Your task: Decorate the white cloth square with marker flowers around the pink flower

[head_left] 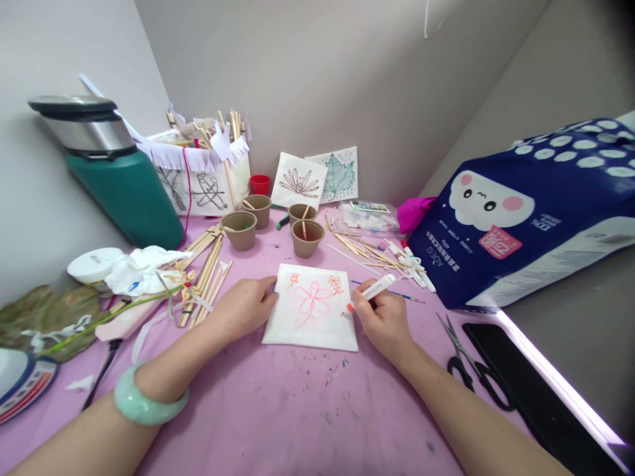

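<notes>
A small white canvas panel [310, 334] lies flat in front of me, with a pink flower in its middle and smaller orange-red flowers in both upper corners. My left hand [245, 305] grips its left edge between thumb and fingers. Pinched in my right hand [387, 324] is a white marker [380, 285], its orange-red tip pointing down to the left at the panel's right edge. A thin blue paintbrush [409, 296] lies just behind that hand.
Brown cups [306, 241] stand behind the panel, some with sticks inside. Wooden sticks [211, 281] lie left, more markers [424, 274] right. Scissors [461, 363] and a black phone [526, 390] lie near my right forearm. A green bottle [129, 198] and blue package [496, 225] flank the table.
</notes>
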The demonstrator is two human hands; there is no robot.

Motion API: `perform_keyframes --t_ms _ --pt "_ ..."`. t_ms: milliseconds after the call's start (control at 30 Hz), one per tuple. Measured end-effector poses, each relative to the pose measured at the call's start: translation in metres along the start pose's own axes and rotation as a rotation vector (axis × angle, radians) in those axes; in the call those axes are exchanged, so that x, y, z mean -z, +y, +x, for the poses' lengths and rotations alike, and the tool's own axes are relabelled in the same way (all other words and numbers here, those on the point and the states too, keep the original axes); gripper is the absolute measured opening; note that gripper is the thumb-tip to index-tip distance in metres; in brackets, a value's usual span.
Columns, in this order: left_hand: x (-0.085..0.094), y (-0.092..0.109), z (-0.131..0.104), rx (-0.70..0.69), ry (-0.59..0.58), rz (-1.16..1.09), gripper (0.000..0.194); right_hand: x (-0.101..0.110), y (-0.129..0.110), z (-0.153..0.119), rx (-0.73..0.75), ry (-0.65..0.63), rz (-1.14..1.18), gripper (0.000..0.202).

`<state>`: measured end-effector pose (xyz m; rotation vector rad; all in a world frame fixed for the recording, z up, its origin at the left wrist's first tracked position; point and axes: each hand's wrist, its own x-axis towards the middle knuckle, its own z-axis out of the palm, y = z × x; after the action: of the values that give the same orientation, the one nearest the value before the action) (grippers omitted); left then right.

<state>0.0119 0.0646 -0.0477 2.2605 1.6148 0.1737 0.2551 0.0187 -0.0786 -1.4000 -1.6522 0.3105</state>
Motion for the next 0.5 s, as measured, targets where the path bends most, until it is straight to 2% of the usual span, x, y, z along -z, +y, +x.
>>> perform_keyframes --t_ms 100,500 --pt "0.0004 0.0005 0.0001 -0.003 -0.003 -0.004 0.043 0.0004 -0.0006 -0.0004 0.0 0.036 -0.002 0.02" --pt "0.0001 0.0004 0.0 -0.009 -0.004 -0.003 0.044 -0.0009 -0.001 -0.0003 -0.012 -0.013 -0.018 0.022"
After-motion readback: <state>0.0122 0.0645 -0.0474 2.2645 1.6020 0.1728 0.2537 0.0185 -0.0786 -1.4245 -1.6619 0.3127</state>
